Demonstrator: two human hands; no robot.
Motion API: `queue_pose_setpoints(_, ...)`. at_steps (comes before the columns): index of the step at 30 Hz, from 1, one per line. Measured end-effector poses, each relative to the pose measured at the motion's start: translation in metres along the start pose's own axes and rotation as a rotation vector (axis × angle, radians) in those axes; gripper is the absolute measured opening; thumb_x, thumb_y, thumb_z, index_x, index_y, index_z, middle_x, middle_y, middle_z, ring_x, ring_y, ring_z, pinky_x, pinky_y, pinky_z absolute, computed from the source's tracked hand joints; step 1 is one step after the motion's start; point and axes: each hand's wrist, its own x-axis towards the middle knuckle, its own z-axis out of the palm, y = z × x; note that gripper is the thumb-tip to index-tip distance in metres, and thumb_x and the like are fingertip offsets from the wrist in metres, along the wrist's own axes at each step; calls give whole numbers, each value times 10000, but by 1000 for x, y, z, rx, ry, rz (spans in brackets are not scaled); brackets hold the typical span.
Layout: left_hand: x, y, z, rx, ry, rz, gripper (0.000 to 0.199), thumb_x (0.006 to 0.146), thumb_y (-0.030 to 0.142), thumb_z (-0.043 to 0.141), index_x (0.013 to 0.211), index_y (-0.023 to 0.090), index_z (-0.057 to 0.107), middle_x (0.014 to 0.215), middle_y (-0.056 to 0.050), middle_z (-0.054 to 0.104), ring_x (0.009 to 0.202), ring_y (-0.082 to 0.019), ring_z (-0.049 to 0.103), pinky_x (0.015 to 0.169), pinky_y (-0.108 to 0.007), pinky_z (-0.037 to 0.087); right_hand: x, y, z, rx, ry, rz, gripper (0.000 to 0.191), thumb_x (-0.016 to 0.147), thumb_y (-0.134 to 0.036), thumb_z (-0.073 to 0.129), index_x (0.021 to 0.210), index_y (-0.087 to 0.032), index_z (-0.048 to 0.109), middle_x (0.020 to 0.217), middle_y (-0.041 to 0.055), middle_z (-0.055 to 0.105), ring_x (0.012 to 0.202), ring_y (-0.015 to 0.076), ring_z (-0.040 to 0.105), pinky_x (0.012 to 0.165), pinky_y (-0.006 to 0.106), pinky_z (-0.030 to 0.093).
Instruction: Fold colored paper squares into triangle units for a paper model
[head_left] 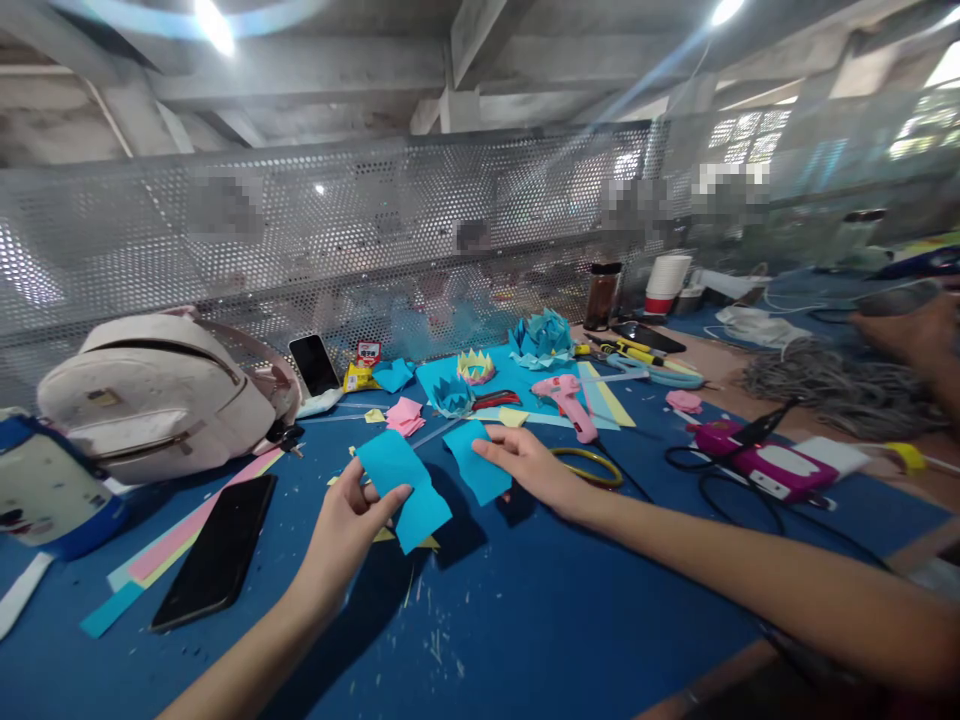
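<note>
My left hand (358, 515) pinches a creased piece of blue paper (409, 490) between thumb and fingers, above the blue tabletop. To its right, my right hand (529, 462) grips a second, smaller piece of blue paper (475, 465). A gap separates the two pieces. Just beyond them lie a stack of pink paper (405, 416), a small blue folded paper flower (451, 397) and a yellow-and-pink one (475, 367). A larger blue paper flower (541, 338) stands farther back. The pink glue gun (568, 402) rests beyond my right hand.
On the left are a white backpack (157, 390), a black phone (217, 553) and paper strips (180, 530). A yellow tape ring (587, 467) lies near my right wrist. Farther right are a magenta power strip (761, 460) with cables and grey cord (817, 385). A perforated metal screen (360, 250) rises behind.
</note>
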Motion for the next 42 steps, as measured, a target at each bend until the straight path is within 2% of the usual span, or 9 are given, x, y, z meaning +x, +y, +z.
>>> queue_pose_setpoints(6, -5, 3, 3, -49, -83, 34, 690, 724, 499, 847, 1260, 181, 552, 797, -15, 716, 686, -192, 681, 671, -307, 581, 5, -14, -74, -367, -107, 61, 557, 779, -601, 706, 540, -195, 407, 574, -40, 353, 539, 100, 316, 528, 263, 266)
queue_pose_setpoints(9, -12, 4, 10, -87, -151, 23, 694, 736, 479, 846, 1293, 186, 552, 797, -9, 707, 695, -188, 682, 641, -281, 568, -4, -17, -107, -524, -79, 111, 442, 731, -489, 770, 557, -185, 500, 568, -15, 419, 534, 118, 357, 537, 281, 264)
queue_pose_setpoints(11, -19, 4, 18, -114, -213, 7, 687, 745, 466, 848, 1301, 185, 558, 804, -11, 704, 704, -183, 681, 631, -262, 557, -12, -22, -116, -593, -1, 98, 305, 761, -456, 739, 728, -174, 626, 729, 59, 574, 654, 186, 477, 578, 300, 315)
queue_pose_setpoints(15, -35, 3, 38, -179, -375, -50, 733, 735, 493, 857, 1326, 187, 549, 910, -55, 726, 787, -203, 696, 681, -273, 561, -25, -38, -95, -583, -21, 43, 388, 887, -545, 591, 1041, -199, 673, 1097, 110, 665, 966, 266, 589, 765, 341, 442)
queue_pose_setpoints(19, -48, -4, 54, -216, -495, -113, 788, 713, 525, 867, 1339, 170, 547, 943, -82, 741, 775, -194, 695, 680, -268, 545, -32, -52, -47, -129, -315, 111, 564, 921, -665, 492, 1134, -157, 608, 1072, 116, 690, 935, 227, 655, 701, 294, 487)
queue_pose_setpoints(24, -61, -14, 57, -175, -553, -170, 741, 696, 538, 874, 1286, 168, 620, 1106, -112, 733, 984, -245, 691, 832, -307, 530, -27, -44, -10, -31, -286, 96, 481, 852, -627, 646, 972, -171, 550, 793, 0, 589, 701, 129, 560, 617, 238, 425)
queue_pose_setpoints(29, -67, -14, 51, -127, -631, -183, 627, 721, 526, 857, 1196, 157, 679, 1068, -115, 745, 964, -272, 710, 823, -340, 542, -22, -35, -3, -46, -302, 77, 426, 827, -551, 675, 918, -184, 477, 759, -30, 506, 678, 124, 527, 640, 254, 410)
queue_pose_setpoints(36, -35, -10, 29, 2, -428, -77, 567, 860, 686, 626, 1032, 146, 612, 696, -26, 667, 707, -220, 724, 633, -285, 544, -28, -49, -8, -228, -445, 36, 228, 877, -321, 604, 780, -188, 446, 737, -41, 454, 676, 108, 440, 627, 237, 323)
queue_pose_setpoints(42, -36, -18, 15, 266, -353, 118, 361, 973, 495, 559, 1114, 165, 596, 872, -84, 736, 802, -209, 721, 759, -303, 554, -28, -50, -18, -450, -520, -12, 168, 915, -260, 542, 781, -182, 479, 748, -32, 461, 696, 121, 431, 637, 245, 299)
